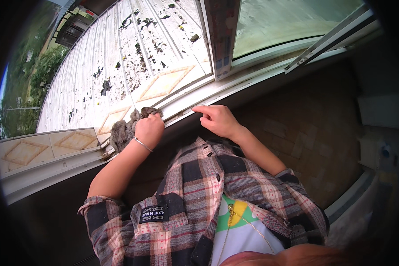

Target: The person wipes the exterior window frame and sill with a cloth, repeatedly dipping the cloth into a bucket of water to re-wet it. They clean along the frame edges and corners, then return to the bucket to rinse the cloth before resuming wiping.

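A crumpled, dirty grey rag [120, 134] lies bunched over the white window sill track [183, 108]. My left hand [149, 131] is closed on the rag, with its folds showing on both sides of the fingers. A metal bangle circles that wrist. Further right along the same track, my right hand [221, 121] has its index finger stretched out, the tip at the track's inner edge. Its other fingers are curled, and nothing shows in them. Dark grime lines the track near that fingertip.
An open window sash [329, 36] angles inward at the upper right, beside an upright frame post [222, 40]. Patterned tiles [166, 83] border the outer ledge. Outside, a ribbed metal roof [96, 73] carries dark scraps and a stone [194, 38]. Floor tiles [306, 139] lie below right.
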`<state>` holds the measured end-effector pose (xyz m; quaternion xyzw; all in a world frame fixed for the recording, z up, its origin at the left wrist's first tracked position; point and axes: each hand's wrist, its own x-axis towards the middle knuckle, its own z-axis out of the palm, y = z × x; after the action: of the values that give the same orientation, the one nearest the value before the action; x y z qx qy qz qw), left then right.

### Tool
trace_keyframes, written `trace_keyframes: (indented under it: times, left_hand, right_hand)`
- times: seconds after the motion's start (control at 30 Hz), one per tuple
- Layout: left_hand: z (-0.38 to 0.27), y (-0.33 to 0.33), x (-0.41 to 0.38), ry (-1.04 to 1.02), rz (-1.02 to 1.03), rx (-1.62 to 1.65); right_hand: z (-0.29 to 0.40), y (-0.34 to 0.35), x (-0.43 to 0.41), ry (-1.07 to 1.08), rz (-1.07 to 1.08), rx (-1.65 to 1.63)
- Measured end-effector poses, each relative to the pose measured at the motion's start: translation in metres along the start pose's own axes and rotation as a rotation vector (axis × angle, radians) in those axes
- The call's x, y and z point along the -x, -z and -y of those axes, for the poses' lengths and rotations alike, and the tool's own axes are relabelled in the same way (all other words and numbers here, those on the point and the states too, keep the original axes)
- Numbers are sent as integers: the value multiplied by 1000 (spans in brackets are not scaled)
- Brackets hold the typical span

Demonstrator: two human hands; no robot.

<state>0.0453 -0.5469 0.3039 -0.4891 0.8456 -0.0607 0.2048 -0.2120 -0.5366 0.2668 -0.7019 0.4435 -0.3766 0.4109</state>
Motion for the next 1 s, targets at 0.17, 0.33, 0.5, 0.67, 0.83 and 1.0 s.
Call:
trace_keyframes:
  times: [0.17, 0.33, 0.5, 0.67, 0.83, 1.0]
  left_hand:
    - [13, -9, 19, 93, 75, -31]
    - [28, -20, 35, 180, 197, -34]
    - [46, -29, 45, 350, 335, -76]
    - [79, -46, 79, 506, 314, -80]
    - [96, 5, 81, 676, 163, 218]
    - [154, 14, 103, 806, -179, 403]
  right_hand:
    - [-5, 4, -2, 19, 29, 13]
    - [-11, 6, -4, 35, 66, 7]
    - [-16, 10, -6, 74, 106, 26]
    - [-13, 15, -6, -9, 252, 65]
    - [-22, -3, -9, 98, 286, 60]
    - [-3, -21, -21, 111, 375, 56]
